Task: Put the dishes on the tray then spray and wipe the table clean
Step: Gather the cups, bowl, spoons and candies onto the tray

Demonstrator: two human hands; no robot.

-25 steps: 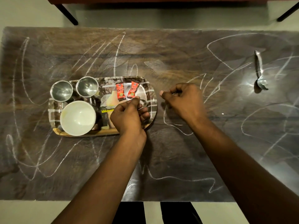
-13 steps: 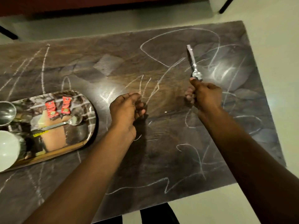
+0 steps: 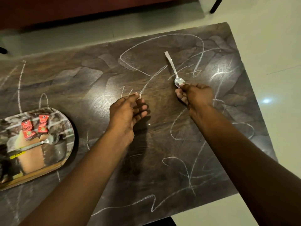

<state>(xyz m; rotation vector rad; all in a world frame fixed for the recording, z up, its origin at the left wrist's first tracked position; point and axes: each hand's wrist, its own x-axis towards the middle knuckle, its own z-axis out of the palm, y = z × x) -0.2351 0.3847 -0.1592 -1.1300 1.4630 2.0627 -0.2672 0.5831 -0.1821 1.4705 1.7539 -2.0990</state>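
Gleaming silver, the slim spoon [image 3: 173,69] is pinched bowl-first by the right hand [image 3: 197,96].

Steel spoon [image 3: 173,69] on white-scribbled table [image 3: 101,75], well right of tray [image 3: 40,172]

Two spoons [image 3: 173,68] [image 3: 48,140], two red sachets [image 3: 28,128] [image 3: 43,123], one tray [image 3: 62,151].

- the tray [image 3: 48,168] sits on the left of the surface [image 3: 162,144].
- two packets [image 3: 28,129] and a spoon [image 3: 40,142] lie on the tray.
- a second spoon [image 3: 173,69] lies far off to the right.
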